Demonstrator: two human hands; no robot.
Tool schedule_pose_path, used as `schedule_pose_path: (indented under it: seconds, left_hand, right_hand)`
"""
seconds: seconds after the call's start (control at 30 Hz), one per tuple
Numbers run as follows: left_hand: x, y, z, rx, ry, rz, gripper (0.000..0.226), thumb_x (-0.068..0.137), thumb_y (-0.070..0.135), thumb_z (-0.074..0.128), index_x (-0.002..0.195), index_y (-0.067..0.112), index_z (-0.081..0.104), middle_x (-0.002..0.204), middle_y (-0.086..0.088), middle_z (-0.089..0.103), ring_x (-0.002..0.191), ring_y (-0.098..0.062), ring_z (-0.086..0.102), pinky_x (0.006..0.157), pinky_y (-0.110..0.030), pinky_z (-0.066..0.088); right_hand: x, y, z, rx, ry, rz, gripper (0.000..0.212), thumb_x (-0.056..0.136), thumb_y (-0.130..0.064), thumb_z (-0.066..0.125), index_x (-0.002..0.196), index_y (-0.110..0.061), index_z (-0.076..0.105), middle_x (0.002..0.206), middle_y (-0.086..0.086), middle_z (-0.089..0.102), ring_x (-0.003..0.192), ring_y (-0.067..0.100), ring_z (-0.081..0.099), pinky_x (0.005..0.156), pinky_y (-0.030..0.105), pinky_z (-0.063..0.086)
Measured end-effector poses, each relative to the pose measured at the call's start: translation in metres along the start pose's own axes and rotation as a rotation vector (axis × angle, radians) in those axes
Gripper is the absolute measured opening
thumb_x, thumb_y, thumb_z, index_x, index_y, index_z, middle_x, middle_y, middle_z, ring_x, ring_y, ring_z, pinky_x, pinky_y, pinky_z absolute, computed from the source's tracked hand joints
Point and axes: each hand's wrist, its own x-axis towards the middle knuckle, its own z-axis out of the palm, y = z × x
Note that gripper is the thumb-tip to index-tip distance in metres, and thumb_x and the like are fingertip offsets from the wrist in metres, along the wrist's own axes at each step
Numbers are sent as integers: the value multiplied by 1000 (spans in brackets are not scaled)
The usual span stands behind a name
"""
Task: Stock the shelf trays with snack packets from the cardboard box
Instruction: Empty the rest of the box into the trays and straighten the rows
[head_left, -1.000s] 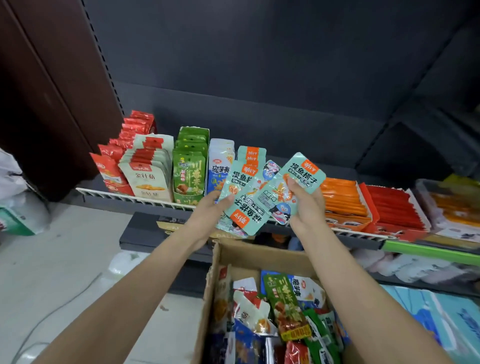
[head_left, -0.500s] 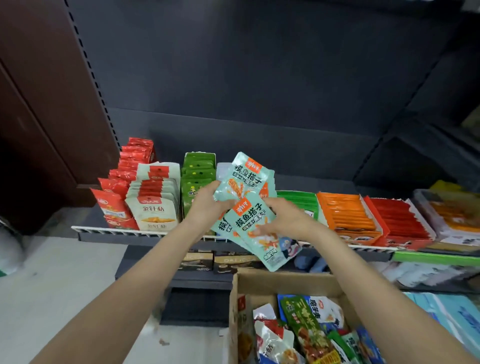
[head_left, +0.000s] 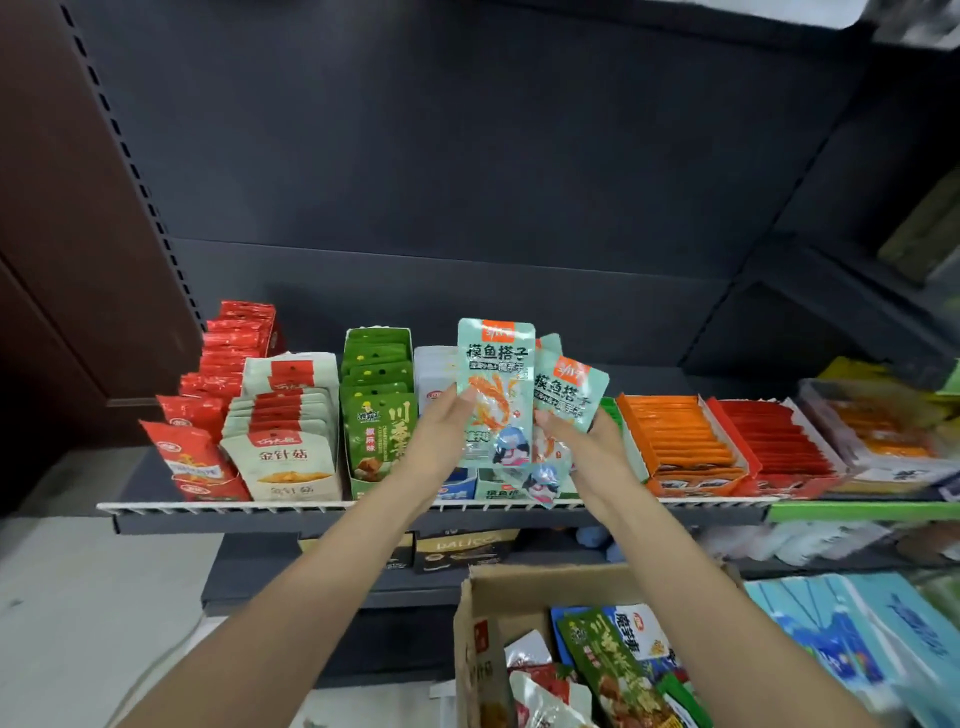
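1. Mint-green foil snack packets with an orange top label (head_left: 496, 395): a small fanned bunch held upright in front of the shelf, directly above a tray at the shelf's middle that shows the same mint-green print (head_left: 501, 491).
2. Left hand (head_left: 441, 434): fingers curled round the left edge of the front packet, thumb towards the viewer.
3. Right hand (head_left: 582, 447): fingers pinch the lower right of the bunch, where a second packet (head_left: 569, 392) leans out to the right.
4. Open brown cardboard box (head_left: 524, 587): near and low, right of centre, with mixed green, red and white packets inside.
5. Dark metal shelf with a white toothed front rail (head_left: 260, 506): its trays hold red packets (head_left: 195, 457) at the far left, then cream packets with red headers (head_left: 285, 441), green packets (head_left: 379, 415), and orange sticks (head_left: 675, 436) to the right.
6. Step in hand, as judged: squaring the bunch before loading it.
7. Next move, as judged: lower the packets together into the matching tray, faces forward, bottom edges clearing the rail, without disturbing the adjoining rows.
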Motion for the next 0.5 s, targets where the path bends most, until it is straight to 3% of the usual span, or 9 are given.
schedule_pose_path:
  seconds: [0.07, 0.17, 0.23, 0.3, 0.37, 0.4, 0.5]
  left_hand:
    - [7, 0, -4, 57, 148, 67, 40, 103, 27, 34, 132, 4, 47, 132, 0, 51, 127, -16, 44, 104, -24, 31]
    - [17, -3, -10, 191, 278, 89, 42, 103, 26, 32, 133, 2, 47, 131, -16, 55, 122, -28, 50, 104, -40, 39]
    - [18, -2, -4, 191, 179, 73, 35, 103, 22, 32, 130, 8, 49, 124, -4, 58, 109, -15, 53, 92, -26, 40]
    - [18, 2, 8, 82, -11, 13, 31, 103, 26, 35, 130, 18, 49, 120, 9, 57, 105, -3, 50, 90, -16, 36]
    - [23, 2, 16, 62, -148, 3, 46, 96, 45, 42, 133, 18, 46, 130, 10, 53, 119, -3, 48, 104, -21, 36]
    - [27, 1, 17, 78, -211, 24, 51, 95, 46, 44, 137, 17, 43, 134, 8, 52, 123, -6, 47, 107, -25, 36]
    - [36, 5, 14, 242, -384, 102, 40, 97, 20, 50, 135, 21, 38, 120, 14, 55, 111, -1, 52, 92, -13, 43]
  right_hand:
    - [2, -5, -9, -16, 43, -36, 31, 82, -9, 71, 111, -13, 61, 107, 0, 71, 101, 17, 66, 91, 40, 52]
    - [2, -9, -19, 114, 38, -33, 30, 83, -8, 69, 112, -11, 62, 107, 3, 71, 100, 20, 68, 86, 40, 55]
    - [4, -8, -15, 176, 19, -22, 29, 84, -11, 68, 113, -11, 63, 108, 2, 71, 100, 19, 68, 84, 36, 55]
    - [10, -6, -4, 107, 28, -34, 30, 84, -14, 69, 113, -13, 62, 110, 3, 71, 101, 18, 67, 86, 35, 53]
    - [14, -5, 6, 23, 16, -54, 31, 85, -18, 68, 114, -14, 58, 110, 1, 70, 98, 13, 66, 82, 28, 53]
    - [17, -7, 10, -11, 9, -67, 34, 86, -20, 67, 117, -14, 54, 108, -2, 69, 95, 8, 65, 78, 22, 53]
    - [25, -13, 11, -167, -7, -141, 41, 87, -21, 66, 120, -17, 42, 102, -12, 62, 84, -9, 59, 61, 8, 45]
